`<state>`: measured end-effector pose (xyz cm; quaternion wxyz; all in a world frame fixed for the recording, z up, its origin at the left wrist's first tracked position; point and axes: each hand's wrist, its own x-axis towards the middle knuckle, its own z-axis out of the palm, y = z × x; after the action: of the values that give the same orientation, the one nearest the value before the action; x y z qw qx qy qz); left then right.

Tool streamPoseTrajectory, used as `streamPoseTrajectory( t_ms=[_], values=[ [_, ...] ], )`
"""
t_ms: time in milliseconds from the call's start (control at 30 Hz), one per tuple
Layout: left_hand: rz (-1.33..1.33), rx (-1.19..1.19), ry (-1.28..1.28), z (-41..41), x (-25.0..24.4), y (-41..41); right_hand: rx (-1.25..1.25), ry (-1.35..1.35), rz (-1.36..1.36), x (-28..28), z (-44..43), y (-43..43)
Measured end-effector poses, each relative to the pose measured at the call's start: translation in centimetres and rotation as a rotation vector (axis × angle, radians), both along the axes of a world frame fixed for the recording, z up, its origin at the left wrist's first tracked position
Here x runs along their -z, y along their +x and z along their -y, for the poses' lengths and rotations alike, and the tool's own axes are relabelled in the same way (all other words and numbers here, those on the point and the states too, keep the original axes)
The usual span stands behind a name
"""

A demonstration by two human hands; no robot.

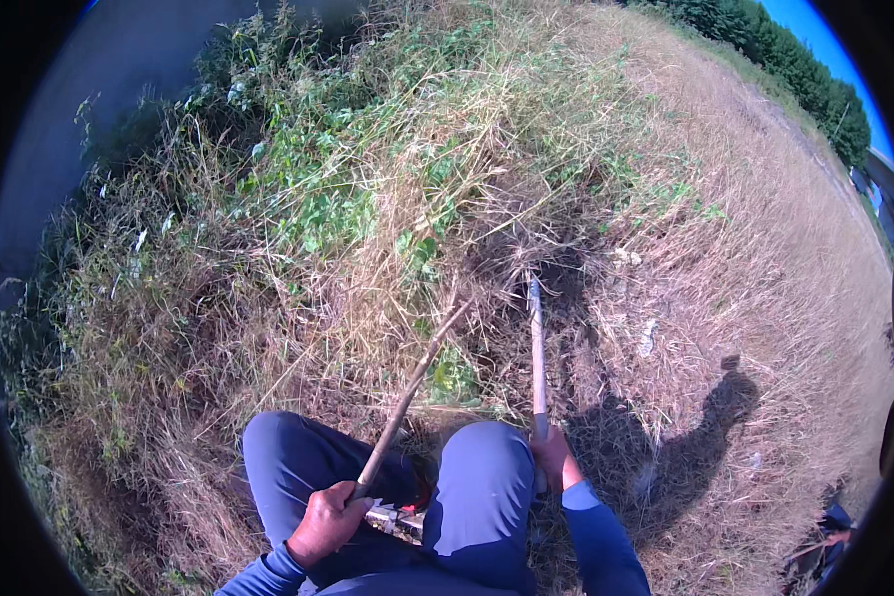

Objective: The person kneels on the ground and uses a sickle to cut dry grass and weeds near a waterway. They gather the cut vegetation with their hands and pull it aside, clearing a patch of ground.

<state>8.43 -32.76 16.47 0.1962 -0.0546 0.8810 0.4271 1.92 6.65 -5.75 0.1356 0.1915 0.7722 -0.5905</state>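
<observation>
My left hand (333, 519) is closed around the lower end of a brown wooden stick (410, 391). The stick slants up and to the right, and its tip meets the dry grass ahead of my knees. In my right hand (556, 456) is the pale wooden handle (539, 357) of a tool, pointing almost straight ahead beside my right knee. Its far end turns grey and goes into a heap of cut-looking dry grass (521, 249), which hides the tool's head. Green leafy weeds (331, 220) mix with the straw left of the heap.
My bent knees (480, 469) are between the two hands. A grey wall (104, 127) borders the weeds at left. Dry grass (775, 246) slopes away on the right, with trees (797, 71) beyond. Dark, partly cut-off objects (834, 540) sit at lower right.
</observation>
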Motion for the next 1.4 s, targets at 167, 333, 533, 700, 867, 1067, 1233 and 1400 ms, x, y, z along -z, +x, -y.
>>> streamPoseTrajectory(
  t_ms=[167,333,533,700,867,1067,1233,1400],
  values=[
    [-0.007,-0.134,0.024,2.9,-2.1,6.5,-0.067,-0.008,-0.159,-1.9,-0.7,1.1],
    [0.075,-0.439,0.136,1.8,-4.6,6.4,-0.414,0.382,-0.137,-12.5,3.2,-7.9],
    [0.051,-0.465,0.149,2.1,-3.5,1.9,-0.385,0.194,-0.117,-9.2,5.4,-13.2],
    [-0.017,-0.326,-0.019,3.1,-1.6,-0.8,-0.275,0.004,0.022,-5.6,5.8,-13.3],
    [0.013,-0.269,-0.011,-0.4,-0.2,-8.8,-0.074,-0.289,-0.041,-1.5,5.5,-16.9],
    [-0.083,-0.274,-0.054,-1.5,6.9,-15.5,0.06,-0.405,0.008,0.0,5.2,-21.5],
    [-0.008,-0.318,-0.014,-2.4,6.3,-17.1,0.351,-0.461,0.028,1.0,3.5,-22.2],
    [0.119,-0.366,0.043,-3.9,4.9,-17.6,0.533,-0.64,-0.079,3.6,3.9,-26.5]
  ],
)
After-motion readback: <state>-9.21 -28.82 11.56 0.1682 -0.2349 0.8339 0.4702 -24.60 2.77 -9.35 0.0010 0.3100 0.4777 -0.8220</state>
